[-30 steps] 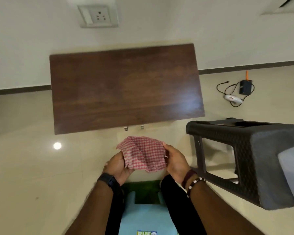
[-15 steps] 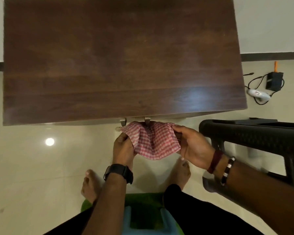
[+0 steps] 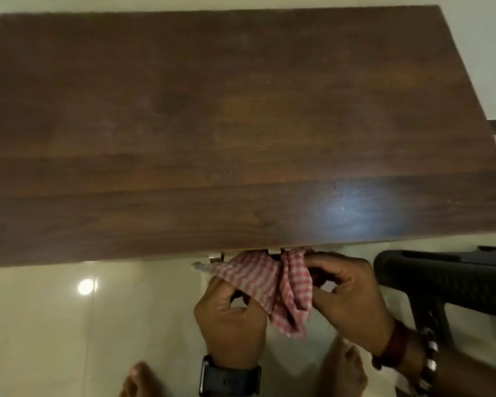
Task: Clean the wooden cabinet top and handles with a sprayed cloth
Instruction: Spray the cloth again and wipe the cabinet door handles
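Observation:
The dark wooden cabinet top (image 3: 241, 133) fills most of the view from above. Two small metal handles (image 3: 216, 256) stick out just under its front edge. A red-and-white checked cloth (image 3: 272, 285) hangs bunched right below the handles, its upper edge touching them. My left hand (image 3: 229, 319) pinches the cloth's left side. My right hand (image 3: 347, 296) grips its right side, close to the right handle. Both hands are below the cabinet's front edge.
A black woven plastic stool (image 3: 441, 282) stands close at the right, next to my right wrist. My bare feet (image 3: 143, 381) rest on the glossy beige floor tiles (image 3: 69, 325). A white wall runs behind the cabinet.
I have moved closer, so the cabinet top now fills the view. Both hands have carried the cloth up to the handles, and the cloth has gone from spread flat to bunched.

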